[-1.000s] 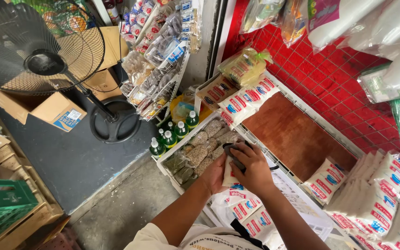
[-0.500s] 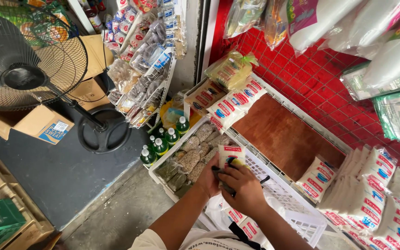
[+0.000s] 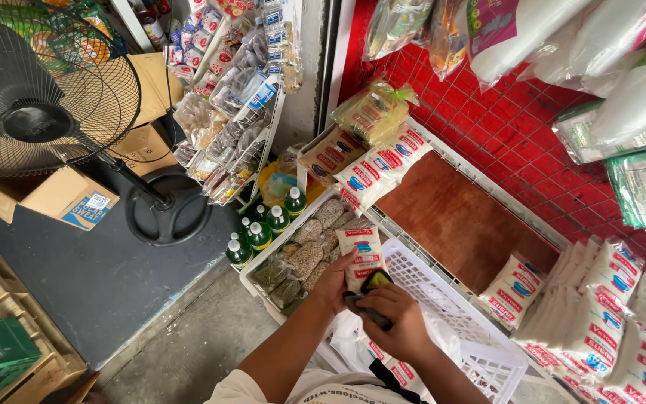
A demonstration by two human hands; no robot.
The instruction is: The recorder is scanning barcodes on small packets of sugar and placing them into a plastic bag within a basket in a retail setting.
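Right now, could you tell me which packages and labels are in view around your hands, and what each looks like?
Packet: flat white pouch with red and blue print, held by left hand over white basket.
Dark pad: gripped by right hand.
Stacked packets: same white-red pouches, right shelf.
Green bottles: white caps, shelf end.
Cardboard box: brown, white label, floor left.

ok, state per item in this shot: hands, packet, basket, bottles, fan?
left hand: gripping white packet
right hand: holding dark tool against packet
white packet: upright, held over basket
white basket: its floor bare where visible
green bottles: upright, capped
fan: standing; running or not, cannot tell
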